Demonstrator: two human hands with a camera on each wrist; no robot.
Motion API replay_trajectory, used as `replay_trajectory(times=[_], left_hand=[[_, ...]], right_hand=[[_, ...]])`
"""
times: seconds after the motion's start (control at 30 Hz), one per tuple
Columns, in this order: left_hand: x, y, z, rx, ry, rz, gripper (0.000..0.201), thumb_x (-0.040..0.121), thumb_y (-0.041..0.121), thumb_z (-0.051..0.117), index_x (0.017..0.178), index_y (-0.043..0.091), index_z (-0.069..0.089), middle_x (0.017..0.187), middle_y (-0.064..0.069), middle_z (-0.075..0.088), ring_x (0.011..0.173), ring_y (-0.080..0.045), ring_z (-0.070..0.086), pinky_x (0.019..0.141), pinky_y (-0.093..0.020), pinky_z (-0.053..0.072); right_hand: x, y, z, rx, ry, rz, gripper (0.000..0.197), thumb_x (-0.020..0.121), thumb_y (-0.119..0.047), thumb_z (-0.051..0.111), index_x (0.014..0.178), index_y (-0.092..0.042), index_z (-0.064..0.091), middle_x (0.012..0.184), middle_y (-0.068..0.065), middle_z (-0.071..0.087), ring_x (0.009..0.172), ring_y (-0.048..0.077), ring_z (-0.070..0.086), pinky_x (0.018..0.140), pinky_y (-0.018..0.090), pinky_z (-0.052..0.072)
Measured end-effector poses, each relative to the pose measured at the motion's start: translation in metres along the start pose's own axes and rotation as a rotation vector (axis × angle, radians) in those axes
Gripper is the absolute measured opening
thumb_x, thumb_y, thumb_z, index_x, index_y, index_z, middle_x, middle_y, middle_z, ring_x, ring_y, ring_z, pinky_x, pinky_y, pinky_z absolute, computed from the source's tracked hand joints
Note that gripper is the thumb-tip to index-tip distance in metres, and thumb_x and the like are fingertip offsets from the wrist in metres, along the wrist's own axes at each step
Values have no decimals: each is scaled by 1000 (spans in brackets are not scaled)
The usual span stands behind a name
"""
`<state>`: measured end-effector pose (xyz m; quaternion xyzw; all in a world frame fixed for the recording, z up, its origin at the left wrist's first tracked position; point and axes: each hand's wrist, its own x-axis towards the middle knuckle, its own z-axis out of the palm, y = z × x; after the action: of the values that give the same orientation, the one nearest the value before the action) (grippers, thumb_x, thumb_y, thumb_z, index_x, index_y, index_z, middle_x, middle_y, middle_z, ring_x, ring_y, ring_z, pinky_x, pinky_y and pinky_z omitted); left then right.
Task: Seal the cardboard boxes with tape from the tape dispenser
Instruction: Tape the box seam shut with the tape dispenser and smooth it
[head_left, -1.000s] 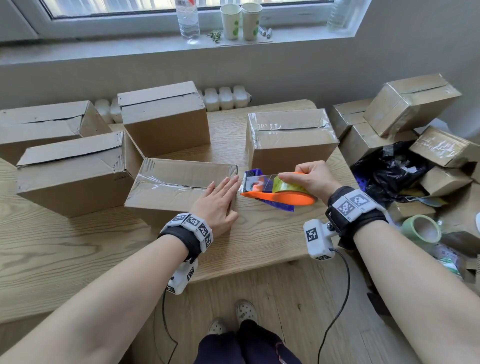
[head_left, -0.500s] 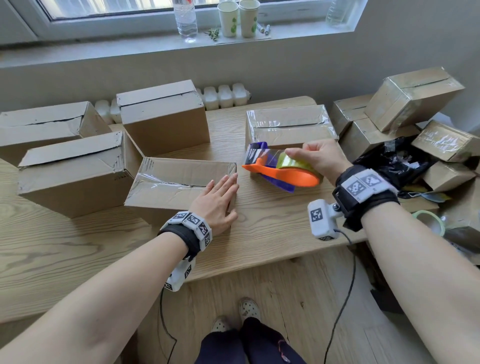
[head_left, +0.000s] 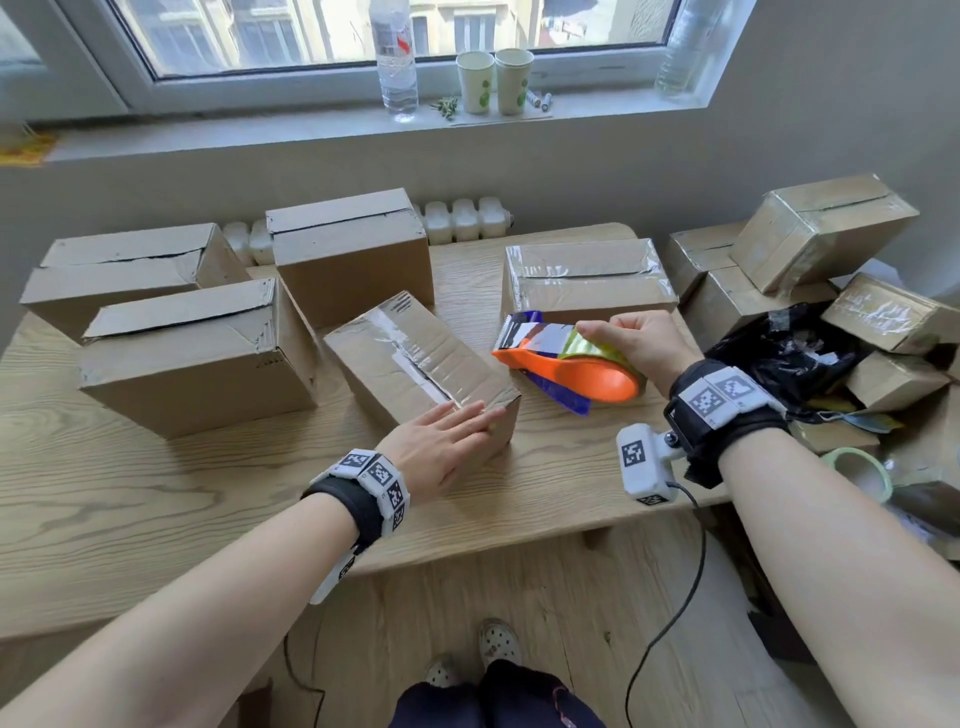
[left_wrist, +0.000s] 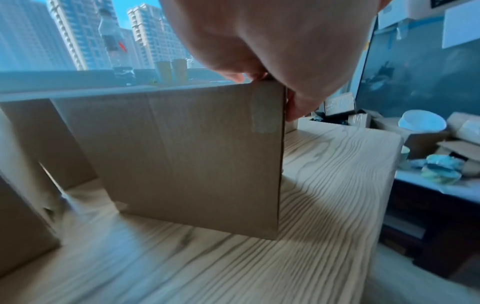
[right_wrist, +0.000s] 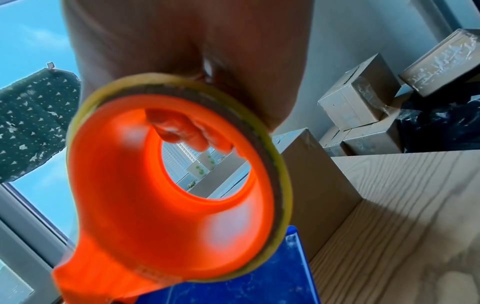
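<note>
Wooden table (head_left: 156, 509) under the window carries several cardboard boxes. Left hand (head_left: 441, 447), fingers straight, presses the near corner of the taped box (head_left: 415, 364). Right hand (head_left: 634, 343) grips the orange tape dispenser (head_left: 566, 369) just right of it. Loose tape could likely wrinkle or stick to itself.
</note>
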<state>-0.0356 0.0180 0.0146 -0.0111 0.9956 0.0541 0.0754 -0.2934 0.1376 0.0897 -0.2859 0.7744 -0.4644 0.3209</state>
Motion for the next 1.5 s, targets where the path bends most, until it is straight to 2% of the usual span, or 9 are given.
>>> replay_trajectory(times=[0.1, 0.37, 0.53, 0.7, 0.8, 0.97, 1.2, 1.33, 1.5], left_hand=[[-15, -8, -3, 53, -32, 16, 51, 90, 14, 42, 141, 14, 35, 157, 3, 2, 145, -19, 8, 118, -37, 3], [-63, -30, -9, 186, -147, -135, 56, 91, 8, 39, 146, 12, 26, 150, 5, -24, 145, -15, -8, 116, -31, -7], [-83, -38, -16, 116, -180, -230, 51, 93, 10, 42, 143, 16, 33, 158, 1, -8, 146, -15, -3, 119, -31, -2], [-71, -38, -48, -302, 307, -513, 46, 95, 5, 43, 138, 24, 43, 139, -1, 49, 116, -23, 57, 96, -31, 46], [-58, -39, -77, -488, 405, -504, 39, 98, 14, 42, 136, 25, 46, 145, -1, 42, 124, -20, 49, 99, -25, 36], [-48, -37, -98, -498, 289, -491, 26, 97, 18, 47, 120, 20, 59, 153, 3, 27, 133, -19, 38, 101, -26, 31], [-49, -33, -113, -510, 333, -484, 14, 95, 13, 52, 102, 7, 61, 150, -5, 32, 135, -22, 34, 95, -18, 24], [-51, -31, -119, -499, 355, -476, 13, 93, 10, 54, 98, 0, 60, 135, -10, 44, 124, -22, 43, 88, -10, 22], [-49, -22, -129, -500, 270, -529, 16, 95, 16, 51, 103, 4, 58, 113, -7, 52, 102, -21, 50, 90, -28, 38]], right_hand=[[-2, -2, 6, 16, 8, 7, 45, 78, -32, 75, 48, -18, 45, 38, -13, 47, 44, 8, 43, 46, 20, 34], [-8, -10, 38, -37, -85, -25, 45, 76, -30, 76, 50, -15, 44, 49, -3, 41, 41, 5, 37, 43, 17, 31], [-10, -20, 54, -86, -141, -38, 45, 77, -31, 76, 50, -15, 44, 48, -5, 42, 38, 3, 38, 43, 16, 32], [-15, -45, 70, -227, -240, -83, 40, 76, -37, 76, 53, -17, 51, 56, -4, 56, 50, 7, 54, 47, 20, 40], [-18, -63, 83, -337, -292, -166, 39, 74, -41, 77, 59, -12, 54, 60, 2, 53, 55, 12, 53, 50, 21, 42], [-24, -84, 96, -440, -347, -265, 41, 73, -39, 78, 58, -11, 52, 60, 5, 46, 58, 14, 43, 52, 24, 35], [-25, -104, 95, -516, -351, -334, 46, 73, -40, 78, 49, -19, 46, 52, -2, 46, 48, 9, 42, 47, 20, 34], [-24, -104, 93, -593, -295, -376, 49, 72, -38, 79, 48, -15, 43, 50, -1, 38, 47, 10, 33, 44, 22, 27], [-22, -98, 94, -697, -279, -355, 50, 67, -53, 76, 55, -12, 52, 56, 5, 45, 56, 15, 42, 54, 28, 32]])
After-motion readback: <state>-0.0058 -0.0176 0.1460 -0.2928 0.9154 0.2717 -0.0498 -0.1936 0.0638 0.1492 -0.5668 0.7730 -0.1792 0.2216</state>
